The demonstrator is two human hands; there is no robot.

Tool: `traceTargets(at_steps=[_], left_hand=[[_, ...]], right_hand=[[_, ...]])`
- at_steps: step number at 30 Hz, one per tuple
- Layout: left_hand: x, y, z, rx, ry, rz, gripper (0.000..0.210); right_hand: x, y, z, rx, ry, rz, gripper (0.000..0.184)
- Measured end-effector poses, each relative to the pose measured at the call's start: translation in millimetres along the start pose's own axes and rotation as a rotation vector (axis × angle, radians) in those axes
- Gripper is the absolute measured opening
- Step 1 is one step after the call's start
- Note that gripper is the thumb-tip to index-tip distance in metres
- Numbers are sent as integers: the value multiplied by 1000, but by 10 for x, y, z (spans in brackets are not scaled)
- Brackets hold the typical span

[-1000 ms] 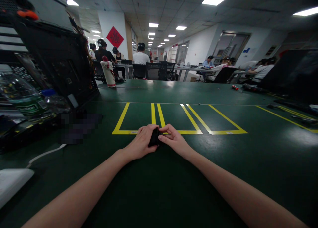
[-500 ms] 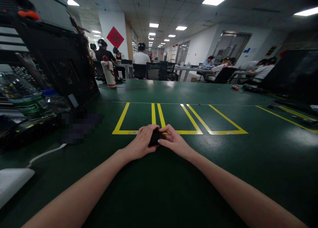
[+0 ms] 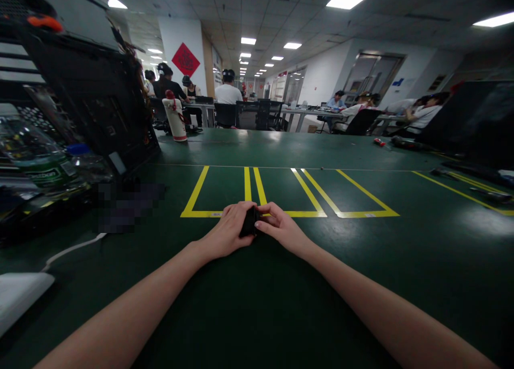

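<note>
Just below the yellow tape, at the middle of the view, my left hand (image 3: 228,230) is wrapped round a small black box-like object (image 3: 249,223). Its fingers lie over the far side, and the thumb is at the near edge. My right hand (image 3: 281,227) is at the object's right edge, its thumb and forefinger bent in a pinch there. Fingers cover much of the object, so its exact kind cannot be made out. Both hands are low over the green tabletop (image 3: 257,305).
Yellow tape outlines (image 3: 317,192) mark the table beyond my hands. To the left stand a black computer case (image 3: 108,106), plastic bottles (image 3: 44,163) and a white device (image 3: 22,299) with a cable. A white cylindrical bottle (image 3: 175,118) stands farther back. Several people sit in the background.
My right thumb has shifted slightly up along the object's right edge. The left hand keeps its hold and nearly the same place.
</note>
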State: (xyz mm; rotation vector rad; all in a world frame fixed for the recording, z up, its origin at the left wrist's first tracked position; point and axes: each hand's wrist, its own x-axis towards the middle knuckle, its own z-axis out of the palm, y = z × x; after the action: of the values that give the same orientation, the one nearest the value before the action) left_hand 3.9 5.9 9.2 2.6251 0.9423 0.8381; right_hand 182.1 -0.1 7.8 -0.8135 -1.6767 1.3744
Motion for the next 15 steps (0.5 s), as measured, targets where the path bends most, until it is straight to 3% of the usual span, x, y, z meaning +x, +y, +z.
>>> traceTargets(at_steps=[8, 15], left_hand=[[0, 6, -5, 4, 0, -2, 59], [8, 0, 7, 15, 0, -3, 60]], right_hand=[[11, 34, -4, 46, 19, -24, 21], [8, 21, -8, 1, 24, -11, 29]])
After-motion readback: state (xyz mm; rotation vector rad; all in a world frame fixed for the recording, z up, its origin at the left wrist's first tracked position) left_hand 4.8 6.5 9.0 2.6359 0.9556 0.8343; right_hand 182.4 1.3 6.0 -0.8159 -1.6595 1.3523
